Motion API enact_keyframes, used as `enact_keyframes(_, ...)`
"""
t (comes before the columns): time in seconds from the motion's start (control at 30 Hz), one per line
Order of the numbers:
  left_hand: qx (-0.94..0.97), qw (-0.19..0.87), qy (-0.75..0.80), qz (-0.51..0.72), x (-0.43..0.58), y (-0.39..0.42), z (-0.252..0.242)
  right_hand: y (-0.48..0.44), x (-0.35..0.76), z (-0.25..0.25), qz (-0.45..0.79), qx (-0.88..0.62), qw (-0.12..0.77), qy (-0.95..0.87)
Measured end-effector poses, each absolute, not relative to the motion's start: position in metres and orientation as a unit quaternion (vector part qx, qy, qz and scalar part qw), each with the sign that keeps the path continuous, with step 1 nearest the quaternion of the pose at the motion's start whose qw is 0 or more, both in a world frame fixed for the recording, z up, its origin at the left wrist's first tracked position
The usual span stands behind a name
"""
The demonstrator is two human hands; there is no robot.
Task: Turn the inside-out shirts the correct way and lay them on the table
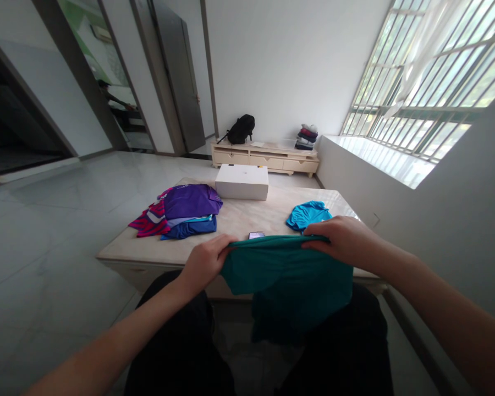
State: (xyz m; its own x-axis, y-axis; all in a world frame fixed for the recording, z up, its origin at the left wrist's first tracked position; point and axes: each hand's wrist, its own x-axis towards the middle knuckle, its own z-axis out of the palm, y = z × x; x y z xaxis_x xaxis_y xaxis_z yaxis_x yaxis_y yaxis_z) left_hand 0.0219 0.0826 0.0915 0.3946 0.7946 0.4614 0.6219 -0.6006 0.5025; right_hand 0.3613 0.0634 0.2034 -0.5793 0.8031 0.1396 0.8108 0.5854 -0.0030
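Held a teal shirt (289, 275) by its top edge, left hand (204, 261) and right hand (342, 239) each closed on a corner, at the desk's (251, 217) near edge. Hung down over the lap. Clothes pile (181, 212) far left, box (242, 181) beyond, blue shirt (307, 214) right.

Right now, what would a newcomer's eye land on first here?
The teal shirt, stretched by its top edge between the left hand and right hand at the near edge of the table. Then the stack of folded shirts, purple on top, at the table's left, with a white box behind it.
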Motion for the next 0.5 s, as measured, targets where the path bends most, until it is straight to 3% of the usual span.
enact_keyframes(0.13,0.877,-0.038,0.348,0.330,0.009,0.096,0.113,0.069,0.373,0.207,0.043,-0.452,0.087,-0.887)
enact_keyframes(0.23,0.902,-0.084,0.290,0.308,0.003,0.102,0.130,0.067,0.380,0.210,0.080,-0.457,0.088,-0.881)
enact_keyframes(0.5,0.903,0.060,0.280,0.319,-0.005,0.091,0.158,0.034,0.377,0.233,0.156,-0.459,0.140,-0.863)
